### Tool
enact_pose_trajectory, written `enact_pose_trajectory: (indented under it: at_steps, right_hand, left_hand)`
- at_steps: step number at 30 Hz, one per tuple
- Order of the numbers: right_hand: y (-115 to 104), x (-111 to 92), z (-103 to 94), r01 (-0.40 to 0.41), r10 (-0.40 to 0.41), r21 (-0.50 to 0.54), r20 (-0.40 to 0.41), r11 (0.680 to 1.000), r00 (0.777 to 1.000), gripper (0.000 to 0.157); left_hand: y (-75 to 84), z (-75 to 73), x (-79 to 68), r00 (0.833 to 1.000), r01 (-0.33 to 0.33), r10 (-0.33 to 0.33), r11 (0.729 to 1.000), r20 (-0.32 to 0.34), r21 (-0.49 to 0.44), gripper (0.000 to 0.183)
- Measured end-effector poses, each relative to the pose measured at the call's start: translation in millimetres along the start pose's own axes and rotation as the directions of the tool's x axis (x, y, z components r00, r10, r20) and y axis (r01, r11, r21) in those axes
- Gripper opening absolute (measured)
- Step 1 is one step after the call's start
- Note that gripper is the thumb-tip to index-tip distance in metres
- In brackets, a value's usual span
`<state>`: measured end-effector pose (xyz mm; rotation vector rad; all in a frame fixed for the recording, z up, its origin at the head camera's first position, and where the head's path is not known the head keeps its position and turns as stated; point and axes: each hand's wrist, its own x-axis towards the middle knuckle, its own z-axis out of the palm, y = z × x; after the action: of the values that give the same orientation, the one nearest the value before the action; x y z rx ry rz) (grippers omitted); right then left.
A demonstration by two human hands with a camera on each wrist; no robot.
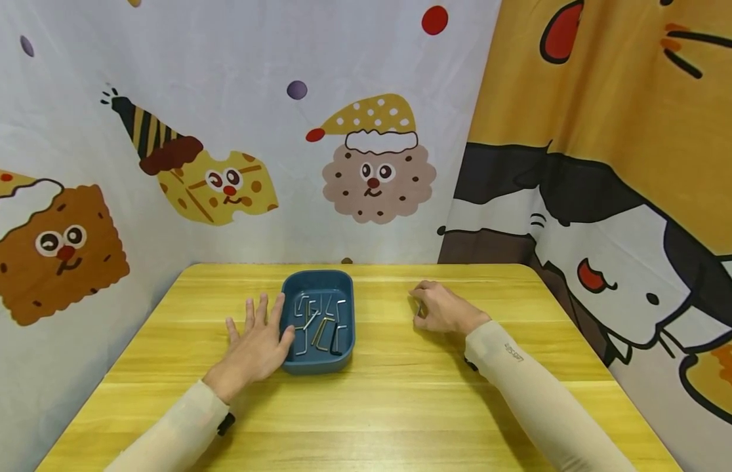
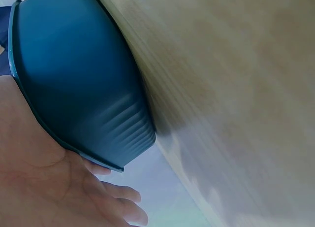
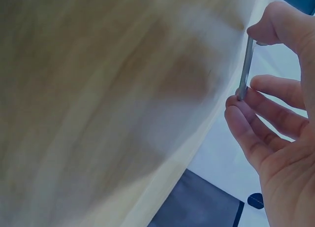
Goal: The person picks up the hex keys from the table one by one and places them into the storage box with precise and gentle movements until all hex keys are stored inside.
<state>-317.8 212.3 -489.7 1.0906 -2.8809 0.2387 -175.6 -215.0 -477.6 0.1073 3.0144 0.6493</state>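
A blue rectangular tray (image 1: pixel 317 368) stands on the table and holds several L-shaped hex keys (image 1: pixel 322 334), silver, gold-toned and black. My left hand (image 1: pixel 256 344) lies along its left side, fingers spread and straight, the thumb over the rim. The left wrist view shows the palm against the tray's outer edge. Right of the tray, my right hand (image 1: pixel 439 309) is close over the table. It pinches a silver hex key (image 3: pixel 246 67) between the thumb and fingertips; the key's far end is partly hidden by the thumb.
The wooden table (image 1: pixel 378 419) has its back edge against a curtain (image 1: pixel 242 52) printed with cartoon snacks. To the right hangs another curtain (image 1: pixel 637 118) with a cartoon animal. Both forearms, in light sleeves, reach in from the front.
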Motion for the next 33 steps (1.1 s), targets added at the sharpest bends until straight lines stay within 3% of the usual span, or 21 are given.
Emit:
enact_pose_trajectory:
  at_steps: [15,23,33]
  right_hand:
    - [-23.3,1.8,-14.3,0.085,-0.082,0.018,-0.116,0.996,0.99,0.065]
    - [-37.9,5.3,-19.0,0.153,-0.151,-0.005,-0.194,0.988,0.969,0.06]
    - [-54.0,9.5,-23.5,0.201,-0.203,-0.029,-0.226,0.979,0.953,0.059]
  left_hand:
    - [0.9,-0.6,-0.7,1.0,0.0,0.0,1.0,0.002,0.002,0.083]
    - [0.5,0.7,0.8,1.0,-0.003,0.003,1.0,-0.001,0.001,0.083]
    - [-1.7,1.6,2.0,1.0,-0.005,0.005,1.0,0.0,0.0,0.083]
